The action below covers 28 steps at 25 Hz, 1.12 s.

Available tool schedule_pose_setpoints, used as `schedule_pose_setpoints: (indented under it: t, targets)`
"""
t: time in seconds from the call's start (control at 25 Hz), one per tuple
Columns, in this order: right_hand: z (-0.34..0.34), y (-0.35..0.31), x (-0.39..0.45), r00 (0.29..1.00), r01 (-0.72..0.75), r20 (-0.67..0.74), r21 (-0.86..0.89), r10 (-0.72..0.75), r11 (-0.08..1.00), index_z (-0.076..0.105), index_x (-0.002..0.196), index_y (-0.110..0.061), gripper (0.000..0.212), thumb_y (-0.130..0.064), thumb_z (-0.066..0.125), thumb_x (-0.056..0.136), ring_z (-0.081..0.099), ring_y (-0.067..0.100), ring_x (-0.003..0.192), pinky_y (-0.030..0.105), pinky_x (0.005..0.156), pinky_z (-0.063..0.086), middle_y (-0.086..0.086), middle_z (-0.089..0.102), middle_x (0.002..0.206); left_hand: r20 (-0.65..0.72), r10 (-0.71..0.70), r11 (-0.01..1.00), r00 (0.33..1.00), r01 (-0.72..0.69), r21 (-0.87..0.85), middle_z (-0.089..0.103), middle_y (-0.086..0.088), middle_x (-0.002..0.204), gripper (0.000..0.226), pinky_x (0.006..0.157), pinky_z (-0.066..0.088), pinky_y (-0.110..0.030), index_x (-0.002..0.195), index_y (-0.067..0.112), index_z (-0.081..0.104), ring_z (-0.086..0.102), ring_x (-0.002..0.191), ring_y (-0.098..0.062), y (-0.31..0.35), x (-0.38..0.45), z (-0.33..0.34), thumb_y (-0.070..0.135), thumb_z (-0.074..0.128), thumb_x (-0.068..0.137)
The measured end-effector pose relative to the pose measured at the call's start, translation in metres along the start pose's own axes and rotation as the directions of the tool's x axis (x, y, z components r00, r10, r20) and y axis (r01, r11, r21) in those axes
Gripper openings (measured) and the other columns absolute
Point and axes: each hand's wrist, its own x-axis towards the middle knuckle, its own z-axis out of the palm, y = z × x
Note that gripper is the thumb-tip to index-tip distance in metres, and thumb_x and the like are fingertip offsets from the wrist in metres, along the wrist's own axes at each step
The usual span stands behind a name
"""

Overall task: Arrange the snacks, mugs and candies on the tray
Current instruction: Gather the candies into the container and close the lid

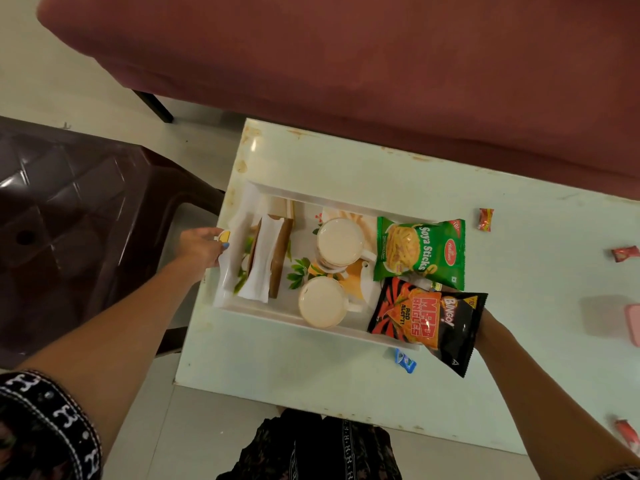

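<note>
My left hand (202, 249) grips the white tray (263, 308) by its left rim. My right hand (485, 329), mostly hidden, holds the black Bingo Mad Angles packet (427, 323) over the tray's right end, just beside the green Soya Sticks packet (419, 252). Two white mugs (339, 242) sit mid-tray. Candies (485, 220) lie loose on the table (311, 368).

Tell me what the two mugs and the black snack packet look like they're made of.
Two mugs: probably glazed ceramic, cream with a smooth soft sheen; plastic can't be ruled out. Black Bingo Mad Angles packet, held by the right hand: glossy plastic film, with crinkles and shiny highlights.
</note>
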Motion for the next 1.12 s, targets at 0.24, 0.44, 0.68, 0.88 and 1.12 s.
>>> schedule_pose_setpoints:
  t: [0.24, 0.44, 0.68, 0.88, 1.12]
  targets:
    - [-0.014, -0.001, -0.035, 0.999, 0.013, -0.041, 0.053, -0.01, 0.998, 0.055, 0.062, -0.009, 0.032, -0.015, 0.047, 0.092, 0.058, 0.015, 0.03, 0.024, 0.029, 0.047, 0.003, 0.06, 0.037, 0.062, -0.007, 1.0, 0.998, 0.008, -0.018, 0.058, -0.016, 0.125, 0.032, 0.084, 0.055, -0.047, 0.108, 0.011, 0.065, 0.062, 0.104, -0.034, 0.0, -0.027, 0.0, 0.001, 0.068, 0.078]
    - [-0.045, 0.0, -0.066, 0.996, 0.025, -0.089, 0.104, -0.016, 0.994, 0.048, 0.068, -0.008, 0.036, -0.021, 0.037, 0.1, 0.059, 0.017, 0.032, 0.025, 0.032, 0.05, 0.004, 0.061, 0.038, 0.148, 0.054, 0.998, 0.988, -0.047, -0.051, 0.057, -0.019, 0.125, 0.033, 0.083, 0.056, -0.047, 0.108, 0.008, 0.064, 0.061, 0.103, -0.036, 0.017, -0.063, 0.001, -0.003, 0.068, 0.077]
    - [-0.101, -0.004, -0.082, 0.994, 0.05, -0.102, 0.154, -0.035, 0.987, 0.047, 0.07, -0.009, 0.038, -0.026, 0.034, 0.101, 0.06, 0.017, 0.033, 0.027, 0.034, 0.052, 0.004, 0.062, 0.041, 0.179, 0.126, 0.992, 0.976, -0.117, -0.056, 0.061, -0.019, 0.119, 0.032, 0.084, 0.055, -0.047, 0.108, 0.008, 0.065, 0.063, 0.1, -0.035, 0.036, -0.104, 0.031, 0.0, 0.069, 0.078]
    - [-0.157, -0.012, -0.079, 0.998, 0.054, -0.016, 0.136, -0.052, 0.989, 0.048, 0.071, -0.01, 0.032, -0.02, 0.037, 0.099, 0.06, 0.017, 0.036, 0.025, 0.038, 0.052, 0.005, 0.062, 0.042, 0.193, 0.112, 0.991, 0.975, -0.096, -0.092, 0.063, -0.02, 0.094, 0.034, 0.056, 0.058, -0.029, 0.112, 0.0, 0.063, 0.059, 0.074, -0.029, 0.026, -0.144, 0.077, -0.006, 0.065, 0.078]
    - [-0.224, -0.015, -0.047, 0.997, 0.074, 0.003, 0.096, -0.075, 0.993, 0.048, 0.07, -0.011, 0.035, -0.022, 0.034, 0.1, 0.061, 0.015, 0.037, 0.022, 0.038, 0.052, 0.002, 0.063, 0.043, 0.175, 0.113, 0.988, 0.978, -0.092, -0.125, 0.06, -0.024, 0.102, 0.036, 0.083, 0.055, -0.044, 0.114, -0.004, 0.061, 0.055, 0.069, -0.031, 0.013, -0.174, 0.142, -0.011, 0.061, 0.078]
